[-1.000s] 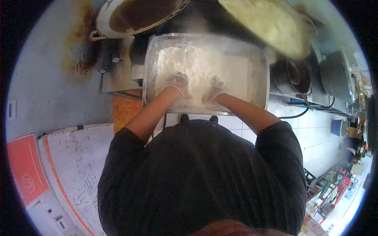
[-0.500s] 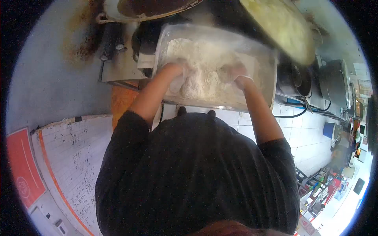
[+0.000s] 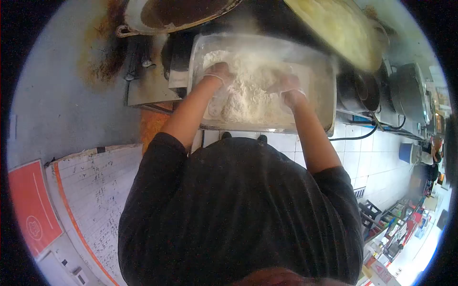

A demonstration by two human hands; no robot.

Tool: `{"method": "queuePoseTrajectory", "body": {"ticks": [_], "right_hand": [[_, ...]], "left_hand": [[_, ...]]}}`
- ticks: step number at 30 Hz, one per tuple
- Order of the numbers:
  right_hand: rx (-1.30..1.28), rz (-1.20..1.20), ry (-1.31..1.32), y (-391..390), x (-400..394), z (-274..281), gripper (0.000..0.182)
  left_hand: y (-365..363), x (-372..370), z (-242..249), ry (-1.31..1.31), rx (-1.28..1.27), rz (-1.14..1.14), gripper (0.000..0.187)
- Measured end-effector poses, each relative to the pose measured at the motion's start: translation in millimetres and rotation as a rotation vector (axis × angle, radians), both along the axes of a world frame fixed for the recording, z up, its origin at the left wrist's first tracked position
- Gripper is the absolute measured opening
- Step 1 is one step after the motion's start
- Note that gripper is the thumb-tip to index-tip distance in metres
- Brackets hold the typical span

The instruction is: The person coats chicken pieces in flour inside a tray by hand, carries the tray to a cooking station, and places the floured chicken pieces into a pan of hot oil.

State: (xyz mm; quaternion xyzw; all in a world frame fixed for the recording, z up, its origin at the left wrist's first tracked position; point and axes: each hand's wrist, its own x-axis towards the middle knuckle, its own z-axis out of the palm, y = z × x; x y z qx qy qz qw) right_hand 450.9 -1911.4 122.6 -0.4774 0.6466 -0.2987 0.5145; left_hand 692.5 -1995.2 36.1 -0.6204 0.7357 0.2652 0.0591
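Observation:
A deep rectangular metal tray holds a heap of white flour-like powder with lumpy, coated pieces in it. My left hand, in a clear plastic glove, reaches into the left part of the heap; its fingertips are lost in the powder. Opposite it, my right hand, also gloved, is at the right side of the heap with its fingers pointing inward. Motion and powder dust smear its fingers. Whether either hand grips a piece cannot be made out.
Behind the tray at left is a wide pan with brown contents. A large round vessel with a pale yellow surface rises at the back right, above dark pots. White floor tiles and crowded shelves lie to the right.
My left hand has moved slightly up toward the tray's back and shows more sharply. The right hand has shifted only a little. The powder heap between them looks more spread toward the back.

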Motion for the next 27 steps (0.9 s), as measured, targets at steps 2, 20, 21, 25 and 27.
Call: {"method": "queuePoseTrajectory", "body": {"ticks": [2,20,21,25,27], "right_hand": [[-0.088,0.096,0.265,-1.8,-2.1,6.8,0.036],[-0.297,1.079,0.746,-59.6,1.8,-115.9,0.069],[-0.327,0.900,0.674,-55.1,-4.0,-106.4,0.064],[0.144,0.283,0.478,-46.3,5.1,-26.1,0.076],[-0.163,0.558,0.816,-25.0,12.6,-30.2,0.088]], "left_hand": [[4.2,-2.2,16.4,0.037,-0.078,0.008,0.044],[53.9,-29.5,3.2,-0.143,0.028,-0.977,0.030],[49.8,-23.8,-24.7,-0.075,0.023,-0.922,0.031],[74.9,-35.8,19.7,-0.124,0.157,-0.847,0.036],[92.1,-37.6,60.4,-0.280,0.088,-0.966,0.035]]}}
